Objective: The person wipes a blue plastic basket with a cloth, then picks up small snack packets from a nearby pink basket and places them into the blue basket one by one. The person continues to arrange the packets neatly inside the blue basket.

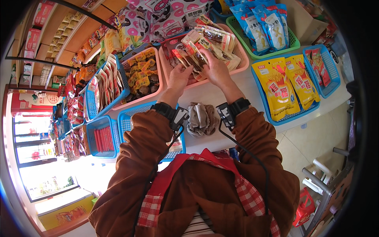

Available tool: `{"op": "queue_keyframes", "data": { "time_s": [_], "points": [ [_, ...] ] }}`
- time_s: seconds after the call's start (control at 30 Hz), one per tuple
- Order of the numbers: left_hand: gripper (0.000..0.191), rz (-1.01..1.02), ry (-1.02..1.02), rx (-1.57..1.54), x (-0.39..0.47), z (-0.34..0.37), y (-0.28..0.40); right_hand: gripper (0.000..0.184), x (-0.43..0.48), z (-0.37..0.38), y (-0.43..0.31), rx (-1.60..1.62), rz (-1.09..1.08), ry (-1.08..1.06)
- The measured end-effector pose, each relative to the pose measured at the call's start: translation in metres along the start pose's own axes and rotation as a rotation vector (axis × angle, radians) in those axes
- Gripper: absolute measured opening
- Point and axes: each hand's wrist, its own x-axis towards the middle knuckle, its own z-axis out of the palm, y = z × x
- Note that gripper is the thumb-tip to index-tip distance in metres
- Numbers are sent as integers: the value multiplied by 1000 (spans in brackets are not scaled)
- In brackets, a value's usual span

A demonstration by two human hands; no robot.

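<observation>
Over the front of a pink plastic basket [244, 56], my left hand [179, 77] holds the lower left side of some clear snack packets [192, 60] with red tops and dark contents. My right hand [217, 68] grips the same small bunch from the right, its fingers among the packets. More packets of this kind [217, 37] lie heaped behind and to the right in the basket. Dark red packets [174, 49] lie at its left side. A crumpled grey and brown cloth [202, 118] rests on the white counter [192, 145] between my forearms.
A pink basket [161, 71] of yellow-wrapped snacks stands at left, near blue baskets [114, 148]. To the right are yellow snack bags [276, 89] in a blue basket and blue bags [266, 28] in a green basket. Shelves [63, 38] of goods rise at upper left.
</observation>
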Motion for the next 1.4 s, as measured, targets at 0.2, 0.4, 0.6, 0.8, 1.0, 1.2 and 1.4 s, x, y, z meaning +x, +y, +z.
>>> {"op": "queue_keyframes", "data": {
  "time_s": [0.2, 0.4, 0.6, 0.8, 1.0, 1.2, 1.4],
  "points": [
    [27, 39, 48, 47, 6, -5, -11, 60, -5, -2, -4, 4, -70, 37],
    [34, 299, 52, 46, 16, -16, -20, 39, -5, -4, -7, 62, -198, 88],
    [34, 356, -30, -70, -40, -40, 7, 30, -15, -24, -42, 286, -161, 8],
    [37, 275, -78, -8, -137, -109, 3, 25, -62, -15, -94, 557, -74, -345],
    [43, 106, -38, -9, -226, -176, -42, 30, -127, 37, -139, 523, -62, -669],
    [40, 32, 14, 113, -244, -220, -92, 34, -163, 79, -154, 329, -106, -744],
    [36, 138, 208, 495, -245, -254, -104, 27, -172, 93, -170, 172, -86, -650]
  ]
}}
